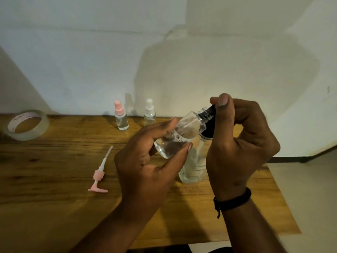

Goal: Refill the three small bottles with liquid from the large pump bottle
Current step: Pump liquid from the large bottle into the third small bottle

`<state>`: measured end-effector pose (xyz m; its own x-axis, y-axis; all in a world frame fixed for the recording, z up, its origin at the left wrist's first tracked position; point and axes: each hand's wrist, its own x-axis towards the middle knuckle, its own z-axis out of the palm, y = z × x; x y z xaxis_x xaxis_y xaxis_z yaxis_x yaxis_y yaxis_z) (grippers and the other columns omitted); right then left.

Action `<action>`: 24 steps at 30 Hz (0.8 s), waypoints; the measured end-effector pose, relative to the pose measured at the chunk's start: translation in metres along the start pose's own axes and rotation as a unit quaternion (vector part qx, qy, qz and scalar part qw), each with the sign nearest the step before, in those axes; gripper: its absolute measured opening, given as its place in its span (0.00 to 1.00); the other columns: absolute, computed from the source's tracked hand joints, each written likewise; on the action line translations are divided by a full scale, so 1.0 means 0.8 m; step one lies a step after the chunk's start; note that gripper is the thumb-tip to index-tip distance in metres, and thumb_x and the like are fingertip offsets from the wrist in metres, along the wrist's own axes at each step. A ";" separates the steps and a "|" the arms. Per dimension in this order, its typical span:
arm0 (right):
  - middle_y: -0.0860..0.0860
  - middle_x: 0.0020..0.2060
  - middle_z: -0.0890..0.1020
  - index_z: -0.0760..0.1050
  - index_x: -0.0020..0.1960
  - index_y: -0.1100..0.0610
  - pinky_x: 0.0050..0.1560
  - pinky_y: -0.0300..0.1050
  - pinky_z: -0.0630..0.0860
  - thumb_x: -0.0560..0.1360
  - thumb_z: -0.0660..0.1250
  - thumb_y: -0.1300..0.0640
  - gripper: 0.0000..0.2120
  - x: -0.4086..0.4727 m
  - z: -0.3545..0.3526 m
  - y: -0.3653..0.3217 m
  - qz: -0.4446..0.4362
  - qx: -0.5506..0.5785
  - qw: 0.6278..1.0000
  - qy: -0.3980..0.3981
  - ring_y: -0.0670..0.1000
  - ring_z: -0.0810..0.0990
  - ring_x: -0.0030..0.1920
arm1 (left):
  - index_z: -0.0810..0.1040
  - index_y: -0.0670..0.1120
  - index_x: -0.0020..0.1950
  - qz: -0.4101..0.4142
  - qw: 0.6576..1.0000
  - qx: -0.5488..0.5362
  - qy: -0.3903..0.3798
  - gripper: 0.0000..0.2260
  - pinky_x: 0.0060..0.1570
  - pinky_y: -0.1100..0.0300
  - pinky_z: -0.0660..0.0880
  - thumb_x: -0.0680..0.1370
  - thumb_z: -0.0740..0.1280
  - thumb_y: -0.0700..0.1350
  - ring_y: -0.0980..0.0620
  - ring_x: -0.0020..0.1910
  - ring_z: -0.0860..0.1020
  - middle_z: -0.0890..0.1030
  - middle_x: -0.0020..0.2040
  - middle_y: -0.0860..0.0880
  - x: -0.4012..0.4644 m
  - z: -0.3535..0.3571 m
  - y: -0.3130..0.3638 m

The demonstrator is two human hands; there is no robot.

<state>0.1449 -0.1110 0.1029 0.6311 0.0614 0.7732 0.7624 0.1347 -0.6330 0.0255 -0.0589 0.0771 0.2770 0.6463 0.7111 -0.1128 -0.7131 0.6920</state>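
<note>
Here, small bottle (179,133) tilted, between left fingers (171,123), right fingers (221,102) at neck.

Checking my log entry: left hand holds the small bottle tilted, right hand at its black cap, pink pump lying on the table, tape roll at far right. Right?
One error: the tape roll is at the far left of the table, per the head view. The rest holds: left hand holds the small bottle tilted, right hand at its black cap, pink pump lying flat.

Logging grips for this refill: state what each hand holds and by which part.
The left hand holds the small clear bottle, tilted, by its body between thumb and fingers. The right hand pinches the black cap at the bottle's threaded neck.
</note>
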 end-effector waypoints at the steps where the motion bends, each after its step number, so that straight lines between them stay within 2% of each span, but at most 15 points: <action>1: 0.54 0.35 0.82 0.80 0.40 0.62 0.38 0.56 0.74 0.82 0.68 0.62 0.11 -0.002 0.000 0.001 0.006 0.001 1.000 -0.002 0.58 0.80 0.35 | 0.78 0.42 0.64 -0.008 1.000 -0.004 -0.002 0.20 0.54 0.60 0.83 0.75 0.79 0.42 0.54 0.59 0.85 0.84 0.59 0.47 -0.002 0.000 -0.001; 5: 0.54 0.34 0.83 0.80 0.38 0.65 0.39 0.58 0.74 0.82 0.69 0.61 0.14 0.002 -0.003 0.002 0.007 -0.011 1.000 0.002 0.57 0.80 0.34 | 0.78 0.41 0.63 0.004 1.000 0.012 0.000 0.21 0.54 0.62 0.83 0.74 0.80 0.41 0.54 0.59 0.85 0.84 0.59 0.47 -0.003 0.002 0.000; 9: 0.54 0.34 0.83 0.80 0.38 0.65 0.39 0.54 0.74 0.81 0.69 0.62 0.13 0.002 -0.002 -0.003 0.002 -0.005 1.000 0.009 0.57 0.80 0.35 | 0.77 0.42 0.63 0.019 1.000 0.019 0.002 0.20 0.55 0.63 0.81 0.74 0.79 0.42 0.56 0.59 0.84 0.83 0.59 0.50 0.001 0.000 0.000; 15: 0.53 0.35 0.83 0.80 0.39 0.64 0.39 0.58 0.75 0.81 0.69 0.62 0.13 -0.001 -0.002 0.001 0.010 -0.004 1.000 0.004 0.57 0.81 0.36 | 0.77 0.41 0.63 0.011 1.000 0.007 0.003 0.21 0.53 0.59 0.83 0.73 0.80 0.40 0.53 0.59 0.85 0.84 0.58 0.46 -0.002 0.001 -0.003; 20: 0.52 0.35 0.83 0.80 0.39 0.64 0.39 0.56 0.74 0.81 0.69 0.62 0.12 0.001 -0.001 -0.006 -0.004 -0.014 1.000 0.008 0.57 0.81 0.35 | 0.78 0.40 0.63 0.020 1.000 0.021 0.008 0.21 0.55 0.64 0.81 0.73 0.80 0.40 0.56 0.58 0.84 0.83 0.58 0.49 0.002 -0.001 -0.001; 24: 0.53 0.36 0.83 0.80 0.40 0.63 0.37 0.59 0.74 0.82 0.69 0.61 0.13 -0.001 0.000 0.002 0.002 -0.018 1.000 0.013 0.58 0.80 0.34 | 0.78 0.41 0.63 0.011 1.000 0.008 0.003 0.21 0.54 0.60 0.83 0.74 0.80 0.41 0.55 0.59 0.84 0.84 0.59 0.48 0.000 0.000 -0.004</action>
<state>0.1452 -0.1107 0.1011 0.6376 0.0359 0.7695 0.7639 0.0993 -0.6376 0.0257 -0.0562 0.0750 0.2682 0.6325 0.7266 -0.1031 -0.7311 0.6744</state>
